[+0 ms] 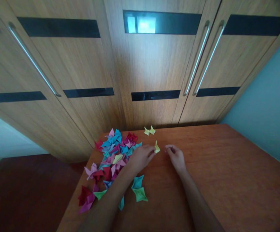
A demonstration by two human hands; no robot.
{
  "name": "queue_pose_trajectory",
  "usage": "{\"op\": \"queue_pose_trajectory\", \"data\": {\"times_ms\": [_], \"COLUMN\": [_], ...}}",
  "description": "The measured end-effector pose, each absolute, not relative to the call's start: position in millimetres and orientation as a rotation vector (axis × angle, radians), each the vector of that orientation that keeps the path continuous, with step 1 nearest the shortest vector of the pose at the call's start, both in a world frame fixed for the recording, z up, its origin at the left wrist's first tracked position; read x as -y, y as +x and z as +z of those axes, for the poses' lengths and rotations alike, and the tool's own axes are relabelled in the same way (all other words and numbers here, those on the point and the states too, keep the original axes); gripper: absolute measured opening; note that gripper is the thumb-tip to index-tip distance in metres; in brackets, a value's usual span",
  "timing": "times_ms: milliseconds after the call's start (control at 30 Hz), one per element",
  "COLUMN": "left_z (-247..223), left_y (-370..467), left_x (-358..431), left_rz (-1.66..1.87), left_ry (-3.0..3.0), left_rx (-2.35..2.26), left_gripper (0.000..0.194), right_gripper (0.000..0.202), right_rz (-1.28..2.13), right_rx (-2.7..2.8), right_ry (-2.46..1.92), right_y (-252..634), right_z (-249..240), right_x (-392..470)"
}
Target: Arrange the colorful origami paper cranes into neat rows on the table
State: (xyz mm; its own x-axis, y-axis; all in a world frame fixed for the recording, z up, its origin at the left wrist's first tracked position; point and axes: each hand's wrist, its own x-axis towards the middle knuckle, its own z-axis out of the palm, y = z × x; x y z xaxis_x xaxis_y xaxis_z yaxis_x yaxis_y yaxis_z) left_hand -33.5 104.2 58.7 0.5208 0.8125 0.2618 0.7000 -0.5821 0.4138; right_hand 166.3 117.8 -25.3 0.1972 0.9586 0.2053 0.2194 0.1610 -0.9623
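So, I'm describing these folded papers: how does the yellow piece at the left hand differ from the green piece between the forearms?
The yellow piece is in the fingers of the left hand; the green piece lies on the table, beside a teal one. The yellow piece points one tall tip upward, while the green piece sits lower, corners spread. Both are folded paper with pointed corners.

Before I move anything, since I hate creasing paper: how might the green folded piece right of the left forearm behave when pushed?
The green piece is probably very light, being folded paper. Its thin, pointed corners could crease. Angular, it would likely slide, not roll.
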Motion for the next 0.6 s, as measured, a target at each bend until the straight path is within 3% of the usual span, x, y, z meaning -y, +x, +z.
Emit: {"op": "queue_pose_trajectory", "data": {"times_ms": [300, 600], "left_z": [50.6, 38.0], "left_y": [19.4, 39.8], "left_x": [-191.7, -231.5], "left_rz": [0.557, 0.391], "left_ry": [2.463, 2.443], "left_rx": [-1.439, -1.653], "left_gripper": [0.010, 0.028], "right_gripper": [0.026, 0.027], "right_rz": [0.648, 0.531], "right_rx": [1.506, 1.609], "right_ry": [-1.476, -1.536], "right_y": [170.9, 166.1], "right_z": [-32.0, -32.4], "right_x": [-115.3, -116.3]}}
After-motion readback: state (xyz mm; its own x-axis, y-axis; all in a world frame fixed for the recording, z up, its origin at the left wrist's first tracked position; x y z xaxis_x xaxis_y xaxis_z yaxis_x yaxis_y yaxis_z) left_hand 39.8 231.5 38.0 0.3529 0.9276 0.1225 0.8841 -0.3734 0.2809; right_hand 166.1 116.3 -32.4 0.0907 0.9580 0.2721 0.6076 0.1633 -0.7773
